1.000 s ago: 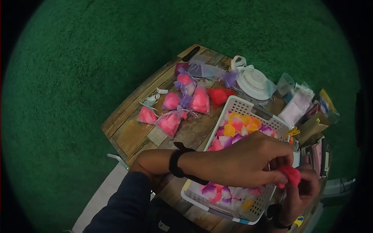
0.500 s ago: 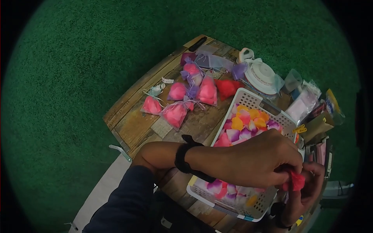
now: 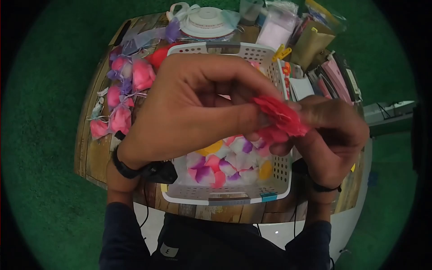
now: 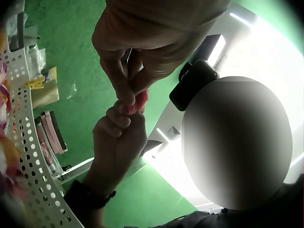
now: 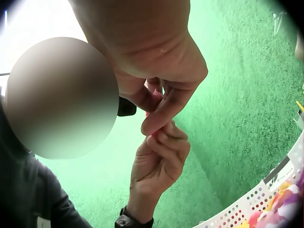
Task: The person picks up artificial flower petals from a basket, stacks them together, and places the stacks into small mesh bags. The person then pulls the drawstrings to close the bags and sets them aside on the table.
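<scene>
Pinch Control for Thin Layers

Red bundle (image 3: 281,119) is pinched by both grips above the white basket (image 3: 225,201): one side is grasped by the left grip (image 3: 180,108), the other by the right grip (image 3: 337,130). Loose petals (image 3: 216,168) are contained below. Whether layers are being parted or gathered cannot be told. In either case, light pressure should be applied near the edges, and opposing tension should be matched to avoid tearing or creasing. Work should be centred over the basket so that any dropped piece is caught.
</scene>
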Tool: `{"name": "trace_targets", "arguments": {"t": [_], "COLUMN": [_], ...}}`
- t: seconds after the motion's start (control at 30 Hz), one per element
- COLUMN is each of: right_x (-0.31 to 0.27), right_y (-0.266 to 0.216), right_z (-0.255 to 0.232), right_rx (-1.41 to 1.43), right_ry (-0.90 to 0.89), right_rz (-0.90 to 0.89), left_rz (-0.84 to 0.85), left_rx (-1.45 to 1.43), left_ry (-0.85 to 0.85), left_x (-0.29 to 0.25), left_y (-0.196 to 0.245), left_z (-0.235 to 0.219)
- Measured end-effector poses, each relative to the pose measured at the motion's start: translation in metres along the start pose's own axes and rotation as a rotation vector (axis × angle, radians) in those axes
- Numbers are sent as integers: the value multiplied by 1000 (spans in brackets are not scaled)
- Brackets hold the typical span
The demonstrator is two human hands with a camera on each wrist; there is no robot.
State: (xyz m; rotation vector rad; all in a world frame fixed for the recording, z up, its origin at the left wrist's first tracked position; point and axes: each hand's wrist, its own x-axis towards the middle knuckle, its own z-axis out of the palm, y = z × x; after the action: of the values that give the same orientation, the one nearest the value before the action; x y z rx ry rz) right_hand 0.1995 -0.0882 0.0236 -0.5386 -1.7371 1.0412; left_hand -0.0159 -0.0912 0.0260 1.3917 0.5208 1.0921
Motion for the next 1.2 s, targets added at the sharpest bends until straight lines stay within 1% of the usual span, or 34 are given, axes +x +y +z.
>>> {"name": "trace_targets", "arguments": {"t": [0.03,0.07,0.1,0.13,0.17,0.2,0.23,0.27,0.33,0.37,0.4,0.47,0.53,0.6,0.63,0.7,0.73,0.77,0.8,0.87,0.9,0.93,0.97,1.0,1.07,1.1,1.13,1.2], "right_x": [-1,-1,0,2,6,6,0,-1,-1,1,2,4,4,5,5,5,7,8,9,13,14,14,14,17,18,20,21,21], "right_y": [0,1,1,-2,-7,-9,-10,-11,-8,-7,-6,-4,-2,-1,-1,-3,-2,-1,1,6,10,12,11,8,10,11,10,6], "right_z": [-5,-10,-15,-24,-34,-46,-66,-76,-86,-89,-91,-96,-97,-90,-87,-78,-72,-65,-57,-48,-47,-45,-45,-47,-47,-48,-48,-49], "right_rx": [-7,1,13,-22,-52,-65,-40,-15,-9,-9,-10,-12,-7,-163,-159,-136,-133,-72,-12,107,235,265,295,323,379,372,367,378], "right_ry": [21,80,134,142,149,194,212,227,249,265,282,316,335,188,193,147,156,127,104,68,17,1,-20,-40,-40,-50,-46,-24], "right_rz": [3,-38,-73,-101,-130,-189,-137,-88,-74,-61,-51,-31,-23,-186,-187,-121,-126,-66,-10,87,112,171,224,301,378,416,383,456], "left_rz": [-10,-20,-54,-67,-192,-319,-433,-443,-503,-545,-550,-549,-544,-537,-567,-601,-544,-485,-479,-763,-704,-639,-675,-652,-488,-434,-409,-287], "left_rx": [1,0,101,96,211,330,440,445,929,975,981,1127,1112,1097,1146,1199,1182,1167,1183,1049,1059,1063,1069,1105,856,712,734,614], "left_ry": [63,133,161,159,119,77,-39,-42,-435,-521,-522,-583,-570,-558,-586,-617,-610,-607,-622,-544,-405,-266,-114,-124,174,236,231,273], "left_x": [-1,-3,-5,-6,-8,-10,-11,-11,-17,-23,-29,-39,-43,-44,-44,-46,-47,-45,-36,-12,-6,-2,8,12,16,20,25,33], "left_y": [0,-2,-3,-2,1,2,2,0,-11,-19,-28,-43,-55,-63,-66,-70,-69,-67,-59,-38,-31,-23,-8,-3,4,8,11,15], "left_z": [3,5,4,3,2,1,-1,0,4,5,7,10,13,15,16,16,12,9,10,10,9,9,16,13,4,6,8,14]}}
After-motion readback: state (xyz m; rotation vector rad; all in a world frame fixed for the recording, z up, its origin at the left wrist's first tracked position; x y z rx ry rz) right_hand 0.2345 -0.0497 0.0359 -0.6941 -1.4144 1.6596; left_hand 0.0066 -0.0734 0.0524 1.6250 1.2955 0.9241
